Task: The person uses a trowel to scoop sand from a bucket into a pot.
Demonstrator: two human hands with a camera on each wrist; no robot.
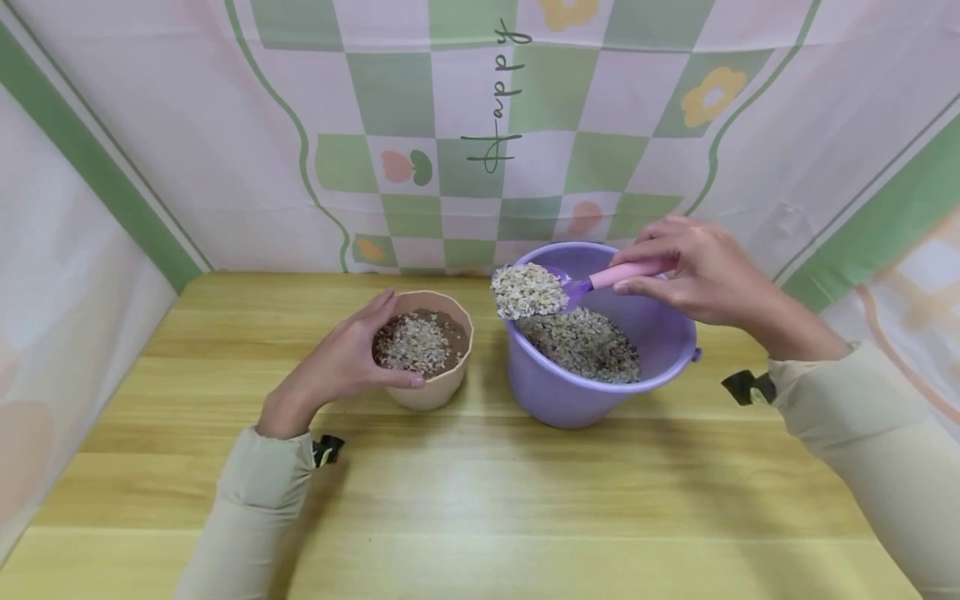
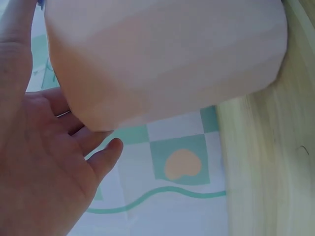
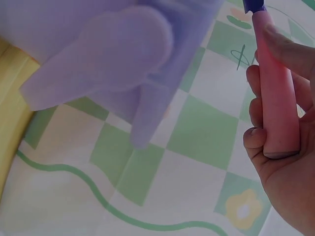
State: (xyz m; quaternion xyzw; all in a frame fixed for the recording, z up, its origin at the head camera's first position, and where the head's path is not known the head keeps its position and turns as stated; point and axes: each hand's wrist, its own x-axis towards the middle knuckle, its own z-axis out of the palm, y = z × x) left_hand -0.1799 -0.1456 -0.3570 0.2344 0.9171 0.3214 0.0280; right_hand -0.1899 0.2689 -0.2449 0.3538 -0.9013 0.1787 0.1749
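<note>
My right hand [image 1: 693, 271] grips the pink handle [image 3: 278, 88] of a small trowel with a purple blade. Pale, coarse grit [image 1: 528, 292] is heaped on the blade, held over the left rim of a purple bucket [image 1: 562, 400]. More of the same grit lies inside the bucket. To its left stands a peach flowerpot [image 1: 431, 392] containing brown soil, with grit [image 1: 416, 343] scattered over the middle. Around the pot's left side curls my left hand [image 1: 341, 354], thumb at the near rim and fingers at the far side. The left wrist view shows the pot wall [image 2: 167, 59] close up.
Both containers stand on a wooden table [image 1: 420, 500] near its back edge. Behind it hangs a green-and-white checked cloth [image 1: 465, 108], with more cloth on either side. A bucket handle lug [image 3: 123, 49] juts out towards the right wrist camera.
</note>
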